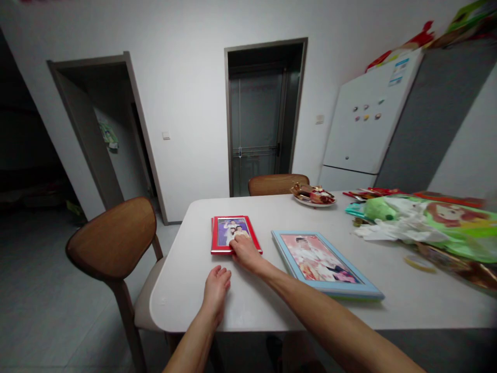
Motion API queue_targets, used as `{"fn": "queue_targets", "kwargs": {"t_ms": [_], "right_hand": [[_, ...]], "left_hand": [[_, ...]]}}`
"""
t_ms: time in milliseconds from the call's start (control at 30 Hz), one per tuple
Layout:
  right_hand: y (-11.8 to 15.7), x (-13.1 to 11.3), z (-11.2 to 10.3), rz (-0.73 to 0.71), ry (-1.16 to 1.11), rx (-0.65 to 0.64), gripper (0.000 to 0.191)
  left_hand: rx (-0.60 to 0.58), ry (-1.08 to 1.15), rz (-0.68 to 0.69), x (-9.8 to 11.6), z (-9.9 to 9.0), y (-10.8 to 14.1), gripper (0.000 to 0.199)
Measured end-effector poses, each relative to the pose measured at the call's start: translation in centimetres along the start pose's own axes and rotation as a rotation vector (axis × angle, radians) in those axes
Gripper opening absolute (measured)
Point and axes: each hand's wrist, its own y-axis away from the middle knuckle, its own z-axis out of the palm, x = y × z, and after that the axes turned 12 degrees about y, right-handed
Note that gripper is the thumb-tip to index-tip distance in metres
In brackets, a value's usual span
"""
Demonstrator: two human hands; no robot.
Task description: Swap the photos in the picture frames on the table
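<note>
A red photo frame lies on the white table, with another red edge showing under it at the left. My right hand rests on its lower edge, fingers bent over the picture and pressed together at the rim. Nearer to me, my left hand hovers by the table surface, fingers slightly curled and apart, holding nothing. To the right lies a larger light blue photo frame, close beside my right forearm, with a green edge visible beneath it.
A plate with wrapped items stands at the table's back edge. Bags and crumpled packaging cover the right side, near a roll of tape. Wooden chairs stand at the left and behind the table.
</note>
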Motion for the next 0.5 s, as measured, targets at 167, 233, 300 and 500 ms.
{"fn": "queue_targets", "kwargs": {"t_ms": [167,233,300,500], "right_hand": [[3.5,-1.6,-2.5,-0.058,-0.128,0.124,0.016],[5.1,-2.5,-3.9,-0.039,-0.243,0.189,0.014],[6.6,-3.5,-4.9,-0.031,-0.338,0.212,0.012],[10.0,-5.3,-6.6,0.001,-0.691,0.290,0.022]], "left_hand": [[-0.034,0.192,0.013,0.7,0.4,1.2,0.031],[-0.094,0.264,0.103,1.2,1.2,2.4,0.035],[-0.147,0.316,0.238,1.6,2.0,3.8,0.039],[-0.073,0.084,0.433,2.4,3.2,7.3,0.035]]}}
